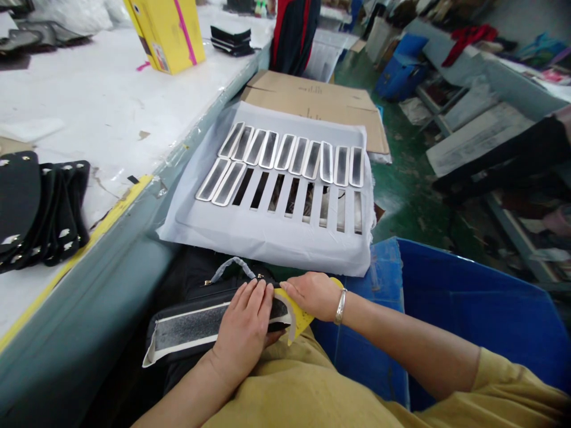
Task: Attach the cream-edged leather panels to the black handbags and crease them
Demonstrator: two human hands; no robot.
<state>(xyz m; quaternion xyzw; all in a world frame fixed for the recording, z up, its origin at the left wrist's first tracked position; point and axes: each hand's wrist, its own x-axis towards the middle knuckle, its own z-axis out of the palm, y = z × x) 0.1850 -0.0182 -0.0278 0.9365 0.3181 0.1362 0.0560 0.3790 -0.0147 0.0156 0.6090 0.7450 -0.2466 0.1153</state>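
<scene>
A black bag [200, 285] with a grey-wrapped handle [232, 266] lies in front of my body. Along its near side runs a dark speckled panel [190, 330] with a white border, its left end lifting a little. My left hand [247, 324] grips across the bag and panel, fingers together on top and thumb at the near edge. Beside it, my right hand [314, 294] pinches a yellow strip [303, 318] that curls up at the panel's right end, its pale edge showing. The fingertips of both hands nearly meet there.
Ahead, a white cloth-covered board [267, 238] bears several white-rimmed dark panels [285, 153] above a row of slots. A blue bin [468, 315] stands at right. On the left table [89, 107] are black pieces [57, 208] and a yellow box [172, 35].
</scene>
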